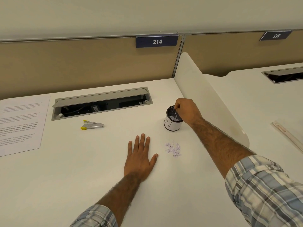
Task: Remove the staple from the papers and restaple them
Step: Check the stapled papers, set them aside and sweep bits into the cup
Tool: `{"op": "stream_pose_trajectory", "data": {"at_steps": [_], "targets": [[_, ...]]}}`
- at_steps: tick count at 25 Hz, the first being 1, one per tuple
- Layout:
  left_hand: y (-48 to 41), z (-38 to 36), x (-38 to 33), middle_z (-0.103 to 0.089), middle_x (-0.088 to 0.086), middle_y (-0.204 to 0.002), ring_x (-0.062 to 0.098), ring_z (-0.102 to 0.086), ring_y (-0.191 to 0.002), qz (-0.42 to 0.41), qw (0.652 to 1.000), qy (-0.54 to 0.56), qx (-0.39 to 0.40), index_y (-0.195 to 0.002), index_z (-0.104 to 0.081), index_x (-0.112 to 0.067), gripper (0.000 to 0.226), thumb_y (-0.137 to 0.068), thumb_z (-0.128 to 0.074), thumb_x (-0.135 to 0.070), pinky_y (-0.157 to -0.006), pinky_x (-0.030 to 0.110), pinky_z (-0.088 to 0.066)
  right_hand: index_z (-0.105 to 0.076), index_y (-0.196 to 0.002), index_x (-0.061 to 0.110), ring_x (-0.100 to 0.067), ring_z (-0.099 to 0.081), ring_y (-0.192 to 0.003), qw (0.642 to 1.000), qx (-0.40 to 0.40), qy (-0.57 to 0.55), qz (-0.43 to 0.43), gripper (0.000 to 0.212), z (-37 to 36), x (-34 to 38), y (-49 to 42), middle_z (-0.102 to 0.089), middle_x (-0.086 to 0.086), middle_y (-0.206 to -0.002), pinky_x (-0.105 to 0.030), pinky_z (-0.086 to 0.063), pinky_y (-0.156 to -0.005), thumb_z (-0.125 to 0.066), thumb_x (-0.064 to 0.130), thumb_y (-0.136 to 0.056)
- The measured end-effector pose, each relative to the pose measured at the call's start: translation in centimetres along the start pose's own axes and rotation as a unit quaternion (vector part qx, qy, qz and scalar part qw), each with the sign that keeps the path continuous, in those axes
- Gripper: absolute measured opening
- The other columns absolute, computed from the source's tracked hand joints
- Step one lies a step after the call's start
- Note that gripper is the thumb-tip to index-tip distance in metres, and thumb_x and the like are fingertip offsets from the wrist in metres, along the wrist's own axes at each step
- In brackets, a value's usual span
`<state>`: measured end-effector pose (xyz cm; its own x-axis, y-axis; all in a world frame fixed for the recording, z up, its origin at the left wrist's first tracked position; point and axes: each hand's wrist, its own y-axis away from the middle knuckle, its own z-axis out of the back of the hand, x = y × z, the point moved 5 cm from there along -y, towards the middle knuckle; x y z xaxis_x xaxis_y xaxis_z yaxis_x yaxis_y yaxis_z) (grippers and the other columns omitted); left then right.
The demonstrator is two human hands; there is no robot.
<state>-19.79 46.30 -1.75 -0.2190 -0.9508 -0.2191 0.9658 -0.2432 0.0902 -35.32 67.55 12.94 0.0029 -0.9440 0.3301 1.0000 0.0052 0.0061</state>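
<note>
Printed papers (21, 123) lie flat at the desk's left edge. A silver stapler with yellow ends (92, 125) lies on the desk to their right, untouched. My left hand (140, 157) rests flat on the desk, fingers straight. My right hand (186, 110) hovers over the mouth of a small dark cup with a white label (172, 125), fingertips pinched together above it. Whether they hold anything is too small to tell. A little pile of pale paper scraps (173, 149) lies between my hands.
An open grey cable tray (101, 102) is sunk into the desk behind the stapler. A white divider (205, 89) bounds the desk on the right. A tan partition with sign 214 (156, 41) stands behind. A long flat packet (287, 136) lies on the neighbouring desk.
</note>
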Motion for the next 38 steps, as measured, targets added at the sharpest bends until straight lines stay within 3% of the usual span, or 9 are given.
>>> {"op": "stream_pose_trajectory", "data": {"at_steps": [8, 13, 16, 22, 27, 30, 32, 35, 38], "targets": [[0.0, 0.0, 0.0, 0.025, 0.0, -0.171, 0.022, 0.022, -0.158, 0.001, 1.0, -0.001, -0.001, -0.163, 0.017, -0.024, 0.08, -0.102, -0.007, -0.069, -0.129, 0.05, 0.007, -0.073, -0.094, 0.015, -0.026, -0.065, -0.092, 0.999, 0.022, -0.009, -0.024, 0.034, -0.1, -0.1, 0.1, -0.07, -0.006, -0.104, -0.037, -0.057, -0.077, -0.048, -0.006, -0.086], [0.0, 0.2, 0.0, 0.024, 0.001, -0.171, 0.021, 0.023, -0.158, 0.002, 1.0, -0.003, 0.0, -0.163, 0.017, -0.024, 0.08, -0.101, -0.005, -0.069, -0.129, 0.051, 0.005, -0.063, -0.079, 0.013, -0.024, -0.064, -0.085, 0.999, 0.001, -0.033, -0.002, 0.011, 0.4, 0.2, 0.5, -0.064, 0.0, -0.084, -0.03, -0.048, -0.065, -0.066, 0.004, -0.085], [0.1, 0.1, 0.0, 0.025, 0.0, -0.171, 0.021, 0.024, -0.158, 0.0, 1.0, -0.005, -0.002, -0.163, 0.018, -0.024, 0.08, -0.101, -0.005, -0.069, -0.129, 0.051, 0.006, -0.065, -0.083, 0.015, -0.016, -0.061, -0.081, 0.998, -0.006, -0.068, -0.01, 0.015, 1.0, 0.5, 1.0, -0.062, 0.003, -0.089, -0.032, -0.051, -0.069, -0.077, 0.023, -0.081], [0.0, 0.0, 0.0, 0.02, 0.001, -0.173, 0.022, 0.019, -0.159, -0.002, 1.0, -0.002, -0.009, -0.164, 0.011, -0.023, 0.08, -0.102, -0.008, -0.068, -0.129, 0.051, 0.005, -0.073, -0.081, 0.014, -0.004, -0.061, -0.071, 0.941, -0.176, -0.284, -0.05, 0.006, 2.5, 0.3, 6.9, -0.069, 0.006, -0.082, -0.01, -0.045, -0.07, -0.069, 0.01, -0.083], [-0.1, -0.1, 0.0, 0.018, 0.002, -0.173, 0.023, 0.016, -0.16, 0.002, 1.0, -0.011, -0.011, -0.165, 0.008, -0.022, 0.08, -0.101, -0.009, -0.068, -0.13, 0.052, 0.002, -0.07, -0.109, 0.012, -0.022, -0.066, -0.109, 0.95, -0.104, -0.276, -0.101, 0.018, -7.0, -3.3, 16.0, -0.071, -0.004, -0.114, -0.034, -0.05, -0.099, -0.063, 0.021, -0.096], [-0.1, -0.2, 0.0, 0.017, 0.002, -0.173, 0.023, 0.016, -0.16, 0.003, 1.0, -0.013, -0.01, -0.165, 0.008, -0.022, 0.081, -0.101, -0.007, -0.068, -0.13, 0.052, 0.004, -0.034, -0.153, 0.01, -0.018, -0.025, -0.15, 0.988, -0.005, -0.138, -0.066, 0.061, -11.0, -3.9, 19.1, -0.032, 0.002, -0.158, -0.026, -0.013, -0.121, -0.047, 0.041, -0.102], [-0.1, -0.2, 0.0, 0.015, 0.002, -0.173, 0.023, 0.014, -0.16, 0.003, 1.0, -0.01, -0.016, -0.165, 0.006, -0.021, 0.081, -0.101, -0.008, -0.068, -0.13, 0.052, 0.003, -0.002, -0.159, 0.011, -0.015, 0.005, -0.154, 0.998, 0.029, -0.038, -0.044, 0.08, -12.4, -3.8, 19.9, 0.003, 0.006, -0.162, -0.028, 0.006, -0.123, -0.029, 0.058, -0.1], [-0.2, -0.3, 0.1, 0.013, 0.002, -0.174, 0.023, 0.012, -0.161, 0.002, 1.0, -0.005, -0.018, -0.166, 0.004, -0.021, 0.081, -0.102, -0.01, -0.068, -0.13, 0.053, 0.0, 0.01, -0.157, 0.009, -0.017, 0.016, -0.152, 0.998, 0.038, 0.044, -0.033, 0.091, -13.5, -2.5, 19.7, 0.017, 0.0, -0.162, -0.039, 0.008, -0.123, -0.005, 0.073, -0.093], [-0.1, -0.3, 0.1, 0.014, 0.002, -0.174, 0.023, 0.012, -0.161, 0.0, 1.0, -0.004, -0.017, -0.166, 0.004, -0.022, 0.082, -0.1, -0.003, -0.07, -0.13, 0.053, 0.0, 0.006, -0.158, 0.009, -0.019, 0.01, -0.153, 0.997, 0.05, 0.051, 0.0, 0.094, -14.1, -1.1, 18.6, 0.011, -0.002, -0.165, -0.042, 0.005, -0.123, -0.006, 0.076, -0.092]]}}
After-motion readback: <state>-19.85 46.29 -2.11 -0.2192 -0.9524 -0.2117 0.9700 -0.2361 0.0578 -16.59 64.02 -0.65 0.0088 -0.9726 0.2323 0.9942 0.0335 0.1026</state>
